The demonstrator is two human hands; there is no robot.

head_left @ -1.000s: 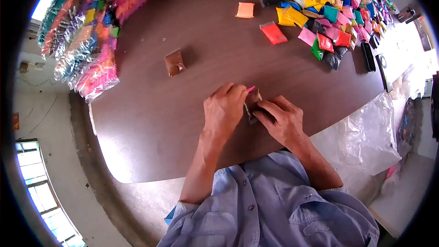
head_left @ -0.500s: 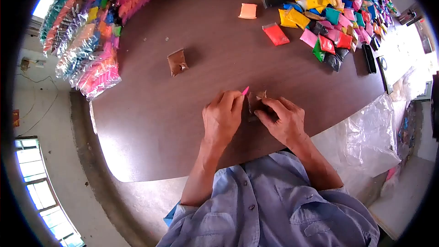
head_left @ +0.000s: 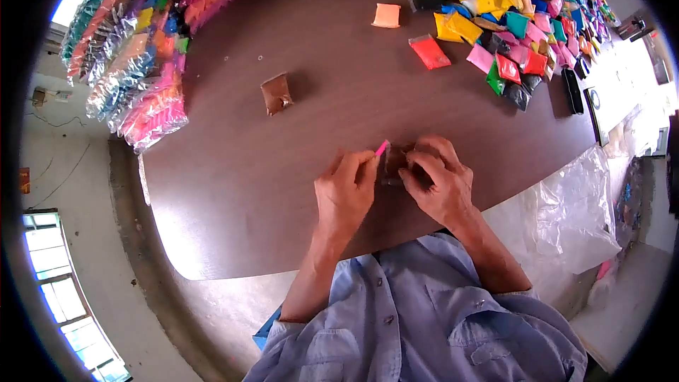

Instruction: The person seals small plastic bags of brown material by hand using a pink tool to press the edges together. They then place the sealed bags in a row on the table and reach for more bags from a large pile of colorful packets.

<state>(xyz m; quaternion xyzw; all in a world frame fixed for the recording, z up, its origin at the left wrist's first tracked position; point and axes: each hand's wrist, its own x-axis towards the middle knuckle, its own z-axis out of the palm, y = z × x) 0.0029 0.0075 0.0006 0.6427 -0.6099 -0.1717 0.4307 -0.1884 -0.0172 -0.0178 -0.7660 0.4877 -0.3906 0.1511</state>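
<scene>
Between the fingertips of my left hand (head_left: 346,187) a small pink stick (head_left: 382,148) is pinched, its tip pointing up and to the right. My right hand (head_left: 442,178) is closed over the right side of a small brown packet (head_left: 394,167), with the fingertips on its upper right part and covering much of it. The pink stick lies close to the packet's upper left edge. Farther up and left on the table, a second brown packet (head_left: 276,94) lies apart from both hands.
Many colourful packets (head_left: 488,3) are heaped at the table's (head_left: 233,191) back right, with a red packet (head_left: 429,52) and a peach packet (head_left: 386,15) nearer. Bundled clear bags of pieces (head_left: 152,110) lie at the left. Clear plastic (head_left: 573,212) hangs at the right edge.
My right fingers have shifted slightly on the brown packet, the forefinger now higher. More of the pink stick shows at my left fingertips. The table scene has shifted slightly in view.
</scene>
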